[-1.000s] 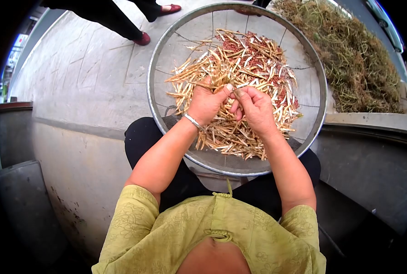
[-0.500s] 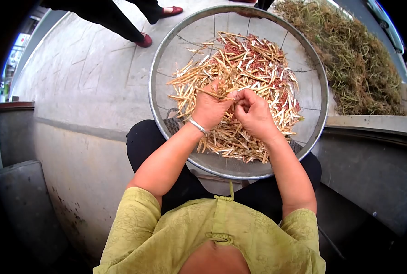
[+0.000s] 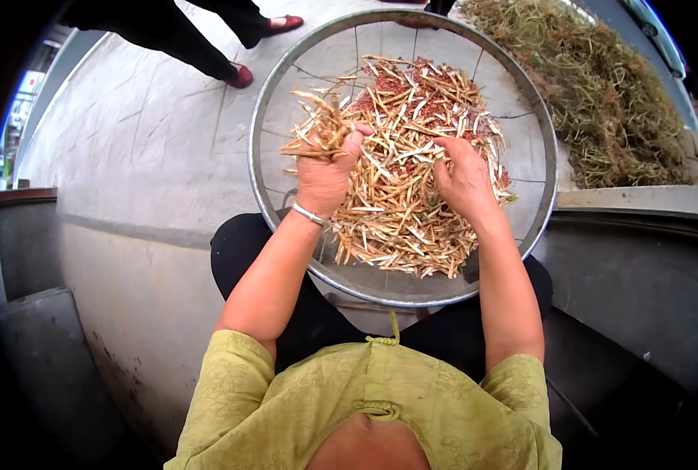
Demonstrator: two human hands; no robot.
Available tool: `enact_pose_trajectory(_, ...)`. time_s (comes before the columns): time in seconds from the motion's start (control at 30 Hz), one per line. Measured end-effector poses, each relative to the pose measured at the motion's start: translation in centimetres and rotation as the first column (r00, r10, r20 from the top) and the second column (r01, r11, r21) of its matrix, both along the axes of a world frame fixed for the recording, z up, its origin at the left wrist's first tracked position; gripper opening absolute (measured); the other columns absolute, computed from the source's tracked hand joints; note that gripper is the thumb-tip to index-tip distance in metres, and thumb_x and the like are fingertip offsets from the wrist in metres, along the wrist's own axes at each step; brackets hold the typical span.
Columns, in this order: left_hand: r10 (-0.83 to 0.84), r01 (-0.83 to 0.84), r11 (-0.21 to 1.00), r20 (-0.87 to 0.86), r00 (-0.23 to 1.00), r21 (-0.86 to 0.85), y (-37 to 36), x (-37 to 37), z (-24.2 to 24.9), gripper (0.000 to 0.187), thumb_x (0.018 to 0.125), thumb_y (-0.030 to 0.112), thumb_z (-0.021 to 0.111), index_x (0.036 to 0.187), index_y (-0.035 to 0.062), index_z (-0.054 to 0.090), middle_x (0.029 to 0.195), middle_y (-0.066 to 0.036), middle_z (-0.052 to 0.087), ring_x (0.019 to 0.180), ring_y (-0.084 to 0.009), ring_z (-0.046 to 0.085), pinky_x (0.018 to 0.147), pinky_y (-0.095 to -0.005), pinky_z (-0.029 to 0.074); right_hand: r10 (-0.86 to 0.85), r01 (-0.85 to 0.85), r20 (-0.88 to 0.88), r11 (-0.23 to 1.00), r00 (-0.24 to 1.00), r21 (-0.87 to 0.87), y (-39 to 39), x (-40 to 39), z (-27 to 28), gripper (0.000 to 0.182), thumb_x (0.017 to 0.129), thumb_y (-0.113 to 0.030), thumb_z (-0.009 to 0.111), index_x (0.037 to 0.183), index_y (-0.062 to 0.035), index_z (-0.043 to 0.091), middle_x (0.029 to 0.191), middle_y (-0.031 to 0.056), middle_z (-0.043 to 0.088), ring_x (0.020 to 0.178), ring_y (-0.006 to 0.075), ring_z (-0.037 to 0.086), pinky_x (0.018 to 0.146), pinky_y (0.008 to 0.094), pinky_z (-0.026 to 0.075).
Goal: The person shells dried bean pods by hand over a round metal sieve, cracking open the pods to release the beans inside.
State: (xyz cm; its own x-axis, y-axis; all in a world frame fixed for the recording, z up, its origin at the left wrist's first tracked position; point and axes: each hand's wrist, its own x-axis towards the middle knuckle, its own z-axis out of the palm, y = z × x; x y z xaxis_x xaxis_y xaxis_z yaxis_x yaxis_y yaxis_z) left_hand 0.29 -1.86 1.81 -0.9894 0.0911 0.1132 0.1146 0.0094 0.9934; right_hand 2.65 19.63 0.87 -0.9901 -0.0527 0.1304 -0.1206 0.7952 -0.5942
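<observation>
Apart now, where a second ago they met over one pod: the left hand (image 3: 323,174) has lifted a clenched bunch of dry pods (image 3: 315,129) toward the sieve's left side, while the right hand (image 3: 465,177) presses fingers-down into the pod heap (image 3: 400,211) — whether it grips any I cannot tell. Sorting husks from the red beans (image 3: 435,86) looks under way; next comes shedding that bunch outside the sieve rim (image 3: 264,205). A passer-by's shoe (image 3: 241,76) and a straw pile (image 3: 600,86) lie beyond — neither obstructs.
</observation>
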Motion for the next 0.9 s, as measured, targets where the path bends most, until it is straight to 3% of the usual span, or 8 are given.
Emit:
enact_pose_trajectory(0.1, -0.045, 0.04, 0.979, 0.021, 0.999, 0.199, 0.0, -0.1, -0.5, 0.009, 0.088, 0.011, 0.054, 0.092, 0.0032, 0.052, 0.079, -0.005, 0.062, 0.063, -0.0096, 0.055, 0.061, -0.0222, 0.046, -0.019, 0.022, -0.056, 0.998, 0.998, 0.056, 0.7, -1.4, -1.6, 0.026, 0.079, -0.007, 0.051, 0.104, -0.0028, 0.056, 0.104, 0.0177, 0.055, 0.092, 0.0323, 0.057, 0.081, 0.0398, 0.046)
enact_pose_trajectory(0.37, -0.01, -0.041, 0.96, 0.181, 0.983, 0.277, 0.1, -0.3, -1.3, 0.006, 0.085, 0.007, 0.057, 0.083, 0.0017, 0.056, 0.067, -0.001, 0.058, 0.06, -0.0088, 0.053, 0.056, -0.0226, 0.045, -0.112, 0.046, 0.147, 0.919, 0.983, 0.391, 0.0, -5.6, -3.8, 0.018, 0.079, -0.019, 0.056, 0.092, -0.0081, 0.06, 0.096, 0.0118, 0.057, 0.087, 0.0315, 0.058, 0.073, 0.0426, 0.048)
enact_pose_trajectory(0.43, 0.003, -0.058, 0.964, 0.211, 0.977, 0.258, 0.2, -0.2, -1.3, 0.008, 0.083, 0.008, 0.061, 0.087, 0.0023, 0.057, 0.068, 0.0, 0.058, 0.06, -0.0076, 0.053, 0.055, -0.0223, 0.044, -0.08, 0.07, 0.012, 0.932, 0.997, 0.356, -0.3, -5.0, -3.4, 0.015, 0.076, -0.019, 0.063, 0.086, -0.0078, 0.062, 0.084, 0.01, 0.06, 0.074, 0.0258, 0.061, 0.065, 0.0378, 0.049)
enact_pose_trajectory(0.5, 0.007, -0.1, 0.951, 0.301, 0.954, 0.293, 0.6, 0.0, -1.1, 0.013, 0.081, 0.009, 0.065, 0.091, 0.0025, 0.058, 0.07, 0.001, 0.058, 0.061, -0.0066, 0.052, 0.055, -0.0217, 0.044, -0.116, 0.146, 0.176, 0.974, 0.977, -0.171, -0.5, -4.2, -2.2, 0.014, 0.073, -0.016, 0.069, 0.079, -0.006, 0.063, 0.07, 0.0068, 0.061, 0.059, 0.0161, 0.057, 0.056, 0.0298, 0.046)
enact_pose_trajectory(0.53, -0.008, -0.084, 0.949, 0.288, 0.957, 0.305, 0.7, 0.1, -1.2, 0.016, 0.08, 0.01, 0.066, 0.093, 0.0034, 0.059, 0.073, 0.003, 0.058, 0.061, -0.0056, 0.051, 0.054, -0.0207, 0.042, -0.124, 0.185, 0.211, 0.935, 0.97, -0.301, -1.0, -3.6, -0.8, 0.014, 0.072, -0.014, 0.073, 0.073, -0.0034, 0.063, 0.061, 0.0021, 0.06, 0.054, 0.008, 0.049, 0.052, 0.0234, 0.042)
enact_pose_trajectory(0.7, -0.14, 0.033, 0.932, 0.273, 0.952, 0.361, 1.6, 0.5, -1.5, 0.018, 0.078, 0.01, 0.068, 0.094, 0.0061, 0.06, 0.075, 0.003, 0.058, 0.06, -0.0043, 0.049, 0.052, -0.0183, 0.04, 0.039, 0.216, 0.37, 0.753, 0.928, -0.621, -2.1, -0.2, 1.7, 0.018, 0.074, -0.017, 0.073, 0.07, -0.0031, 0.061, 0.063, -0.0022, 0.057, 0.056, 0.0041, 0.046, 0.05, 0.0195, 0.038)
enact_pose_trajectory(0.83, -0.234, 0.109, 0.939, 0.373, 0.898, 0.327, 2.0, 0.8, -1.4, 0.02, 0.079, 0.01, 0.068, 0.096, 0.0025, 0.059, 0.077, 0.002, 0.059, 0.064, -0.0056, 0.052, 0.055, -0.0199, 0.043, 0.113, 0.164, 0.344, 0.716, 0.932, -0.678, -3.3, 0.9, 1.9, 0.017, 0.074, -0.015, 0.073, 0.07, -0.0035, 0.061, 0.062, -0.0046, 0.054, 0.056, 0.0018, 0.043, 0.05, 0.0183, 0.036)
enact_pose_trajectory(0.9, -0.198, 0.071, 0.93, 0.328, 0.924, 0.361, 2.6, 1.0, -1.0, 0.019, 0.081, 0.011, 0.065, 0.095, 0.0024, 0.057, 0.075, 0.0, 0.057, 0.058, -0.0071, 0.051, 0.047, -0.0201, 0.042, 0.132, 0.152, 0.34, 0.708, 0.931, -0.689, -3.5, 0.9, 1.7, 0.017, 0.074, -0.015, 0.073, 0.069, -0.0037, 0.061, 0.062, -0.005, 0.054, 0.057, 0.0018, 0.043, 0.051, 0.0179, 0.035)
